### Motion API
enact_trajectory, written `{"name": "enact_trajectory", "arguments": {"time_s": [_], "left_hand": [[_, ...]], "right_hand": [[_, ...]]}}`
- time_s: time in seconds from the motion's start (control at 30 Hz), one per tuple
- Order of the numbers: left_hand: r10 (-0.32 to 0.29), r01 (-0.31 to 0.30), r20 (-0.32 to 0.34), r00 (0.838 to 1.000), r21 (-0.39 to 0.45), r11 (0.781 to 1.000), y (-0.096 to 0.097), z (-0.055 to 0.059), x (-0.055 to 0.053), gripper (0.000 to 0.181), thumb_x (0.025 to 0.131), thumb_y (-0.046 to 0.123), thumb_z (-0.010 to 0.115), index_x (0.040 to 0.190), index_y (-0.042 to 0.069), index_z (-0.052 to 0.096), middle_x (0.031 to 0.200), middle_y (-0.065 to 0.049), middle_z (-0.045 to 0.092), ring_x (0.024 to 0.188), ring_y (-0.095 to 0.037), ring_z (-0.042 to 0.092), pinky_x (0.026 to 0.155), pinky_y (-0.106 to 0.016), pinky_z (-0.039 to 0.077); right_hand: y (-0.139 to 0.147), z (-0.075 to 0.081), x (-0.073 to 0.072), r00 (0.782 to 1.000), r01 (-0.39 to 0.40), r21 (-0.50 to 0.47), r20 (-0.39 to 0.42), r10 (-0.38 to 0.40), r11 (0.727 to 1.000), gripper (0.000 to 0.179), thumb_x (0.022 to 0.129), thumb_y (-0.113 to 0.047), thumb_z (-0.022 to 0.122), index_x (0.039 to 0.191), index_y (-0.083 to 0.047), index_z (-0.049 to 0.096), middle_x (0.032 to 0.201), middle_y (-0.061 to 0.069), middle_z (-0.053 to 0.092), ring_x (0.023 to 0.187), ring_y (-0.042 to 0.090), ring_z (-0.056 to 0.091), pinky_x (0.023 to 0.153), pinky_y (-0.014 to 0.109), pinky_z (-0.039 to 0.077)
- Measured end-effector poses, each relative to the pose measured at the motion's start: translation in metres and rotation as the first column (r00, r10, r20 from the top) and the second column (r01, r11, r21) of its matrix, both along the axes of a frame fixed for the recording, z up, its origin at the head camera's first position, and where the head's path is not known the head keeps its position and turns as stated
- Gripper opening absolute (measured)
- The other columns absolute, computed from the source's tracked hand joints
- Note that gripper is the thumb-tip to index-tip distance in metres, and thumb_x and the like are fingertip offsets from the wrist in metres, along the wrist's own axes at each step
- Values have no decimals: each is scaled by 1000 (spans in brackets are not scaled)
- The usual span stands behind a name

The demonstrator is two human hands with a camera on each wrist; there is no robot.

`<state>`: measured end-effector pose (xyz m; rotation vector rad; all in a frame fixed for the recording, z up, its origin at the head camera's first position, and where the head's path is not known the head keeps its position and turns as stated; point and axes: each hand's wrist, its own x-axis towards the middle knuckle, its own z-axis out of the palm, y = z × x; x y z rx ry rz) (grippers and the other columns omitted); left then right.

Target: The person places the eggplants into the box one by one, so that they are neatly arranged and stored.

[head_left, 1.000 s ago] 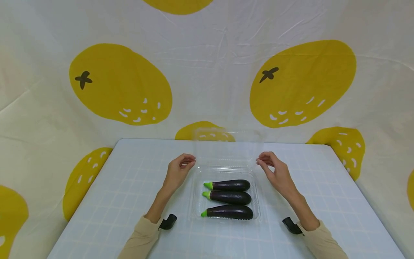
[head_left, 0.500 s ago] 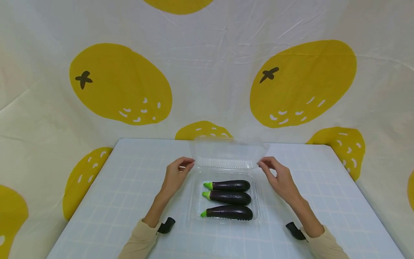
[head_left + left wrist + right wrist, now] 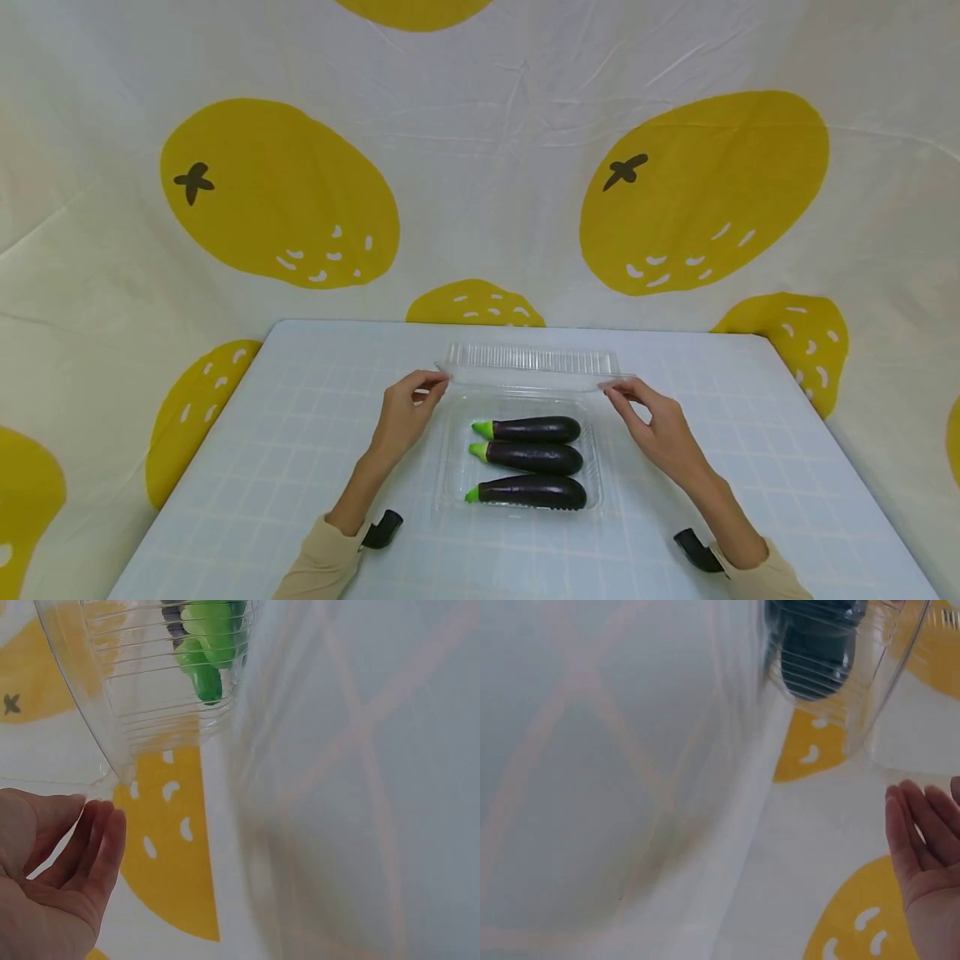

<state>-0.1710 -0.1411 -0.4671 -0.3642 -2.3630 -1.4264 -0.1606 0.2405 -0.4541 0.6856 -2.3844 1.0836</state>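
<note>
Three dark eggplants with green stems, the far one point(image 3: 536, 429), the middle one point(image 3: 532, 458) and the near one point(image 3: 532, 492), lie side by side in a clear plastic clamshell container point(image 3: 446, 454). Its clear lid point(image 3: 532, 360) is raised over the hinge side, tilted, its rim almost edge-on from the head. My left hand point(image 3: 403, 412) pinches the lid's left edge between thumb and fingertips. On the opposite edge, my right hand point(image 3: 658, 421) pinches the rim. In the right wrist view the fingers point(image 3: 922, 825) look fairly straight beside the lid, and the thumb is mostly out of frame.
The white table point(image 3: 337, 350) has a pale checked cover. A white cloth with large yellow fruit prints point(image 3: 277, 196) hangs behind it. Black wrist devices point(image 3: 384, 529) sit at both sleeves.
The lid has swung from nearly upright toward me, its edge dropping lower in the head view. Both hands have moved slightly down with it; the eggplants have stayed put.
</note>
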Motion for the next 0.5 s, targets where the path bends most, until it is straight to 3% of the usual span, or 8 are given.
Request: {"name": "enact_trajectory", "arguments": {"time_s": [0.27,0.4,0.5], "left_hand": [[-23,22,37,999,26,999,-2,-1,6,16,100,6,67,113,-1,75,107,-12,75,94,-28,73,83,-36,61],[-21,16,109,994,45,999,-5,-2,8,23,103,19,66,115,1,76,110,-10,75,98,-22,71,83,-30,59],[-41,25,191,981,89,996,-6,-1,9,31,102,29,68,116,3,77,109,-8,76,96,-19,71,82,-25,58]], "right_hand": [[5,-5,7,1000,-25,15,13,25,1000,26,90,10,70,112,-4,70,105,6,76,91,13,69,91,5,45],[4,-6,10,998,-61,-47,21,62,997,25,92,11,68,111,-5,72,101,9,75,86,7,65,88,7,48],[4,-6,11,996,-74,-93,38,78,993,25,93,11,67,111,-6,74,102,10,75,88,4,66,88,8,49]]}}
